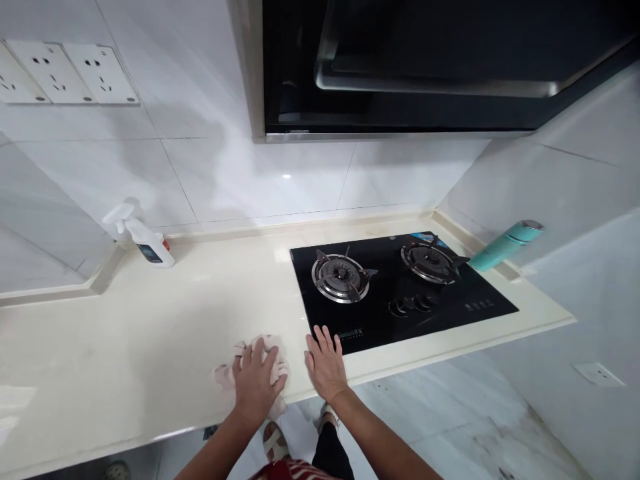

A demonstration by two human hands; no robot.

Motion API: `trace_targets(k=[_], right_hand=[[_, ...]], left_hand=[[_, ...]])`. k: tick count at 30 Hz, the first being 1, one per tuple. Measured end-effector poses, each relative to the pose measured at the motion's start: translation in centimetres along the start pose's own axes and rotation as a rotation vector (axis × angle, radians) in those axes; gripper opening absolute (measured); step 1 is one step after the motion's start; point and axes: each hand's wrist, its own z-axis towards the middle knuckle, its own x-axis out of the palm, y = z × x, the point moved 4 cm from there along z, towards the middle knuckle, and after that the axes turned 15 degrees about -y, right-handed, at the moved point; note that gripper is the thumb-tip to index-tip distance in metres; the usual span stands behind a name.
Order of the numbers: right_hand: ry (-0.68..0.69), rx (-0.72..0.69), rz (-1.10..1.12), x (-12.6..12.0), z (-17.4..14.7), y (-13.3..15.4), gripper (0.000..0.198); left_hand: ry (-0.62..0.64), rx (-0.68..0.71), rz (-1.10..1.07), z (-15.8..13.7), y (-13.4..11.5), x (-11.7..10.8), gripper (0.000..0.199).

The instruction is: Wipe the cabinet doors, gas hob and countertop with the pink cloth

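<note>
My left hand [256, 382] presses flat on a crumpled pale pink cloth [276, 352] near the front edge of the cream countertop [150, 333]. My right hand [325, 363] lies flat, fingers together, on the counter beside it, fingertips touching the front left corner of the black glass gas hob [450, 313]. The hob has two burners [341, 275] and knobs in the middle.
A white spray bottle [145, 240] stands at the back left by the wall. A teal bottle [505, 245] leans at the hob's back right corner. A range hood [425, 67] hangs above. Wall sockets [65, 73] sit upper left. The floor lies below the counter edge.
</note>
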Motion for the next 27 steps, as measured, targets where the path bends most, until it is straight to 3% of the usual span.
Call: trace_targets(k=[6, 8, 11, 16, 22, 27], right_hand=[[-0.035, -0.054, -0.027, 0.2, -0.2, -0.8, 0.043], [-0.034, -0.084, -0.036, 0.3, -0.7, -1.2, 0.045], [-0.034, -0.107, -0.058, 0.6, -1.4, -1.9, 0.047], [-0.046, -0.108, -0.046, 1.1, -2.1, -2.3, 0.046], [-0.074, -0.098, 0.016, 0.7, -2.7, -2.4, 0.054], [-0.045, -0.041, 0.120, 2.1, -3.0, -4.4, 0.056]], left_hand=[[0.131, 0.025, -0.078, 3.0, -4.8, 1.5, 0.040], [0.114, 0.033, -0.124, 1.9, -5.2, 1.0, 0.039], [0.072, 0.025, -0.153, -1.6, -4.0, -0.9, 0.039], [0.018, -0.180, 0.081, -6.6, 2.7, -5.8, 0.034], [0.018, -0.525, 0.411, -9.0, 13.1, -10.8, 0.033], [-0.029, -0.821, 0.561, -10.1, 18.1, -13.4, 0.034]])
